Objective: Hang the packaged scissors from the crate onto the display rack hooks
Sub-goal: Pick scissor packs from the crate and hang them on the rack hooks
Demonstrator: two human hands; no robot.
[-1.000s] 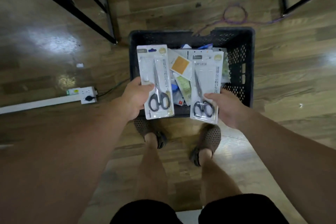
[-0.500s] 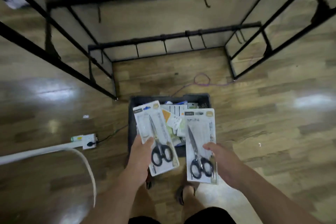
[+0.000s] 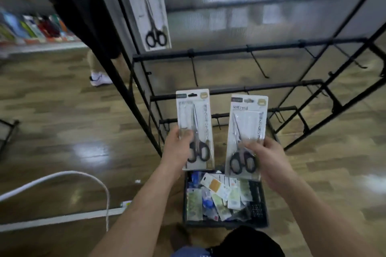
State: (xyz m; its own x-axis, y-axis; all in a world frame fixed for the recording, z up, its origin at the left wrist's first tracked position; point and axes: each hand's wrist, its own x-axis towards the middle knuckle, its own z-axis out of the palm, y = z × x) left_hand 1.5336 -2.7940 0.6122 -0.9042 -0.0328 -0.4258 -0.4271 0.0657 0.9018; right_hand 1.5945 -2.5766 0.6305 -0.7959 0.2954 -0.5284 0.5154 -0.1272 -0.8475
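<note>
My left hand (image 3: 179, 148) grips a white pack of black-handled scissors (image 3: 196, 123) by its lower left side and holds it upright. A second scissors pack (image 3: 247, 125) stands upright in my right hand (image 3: 265, 156), gripped at its lower right side. Both packs are raised in front of the black display rack (image 3: 246, 48), below its empty hooks (image 3: 259, 67). One scissors pack (image 3: 149, 6) hangs on a hook at the rack's upper left. The black crate (image 3: 258, 213) sits on the floor below my hands, holding several other packaged items.
A white cable (image 3: 83, 175) arcs over the wooden floor at the left, beside a white strip along the floor. Another person's leg and white shoe (image 3: 100, 79) stand behind the rack's left post. Shelves of coloured goods (image 3: 31, 29) fill the far left.
I have lifted both packs up from above the crate toward the rack. My view has tilted up, so the upper rack bars, hooks and the hanging pack have come into sight.
</note>
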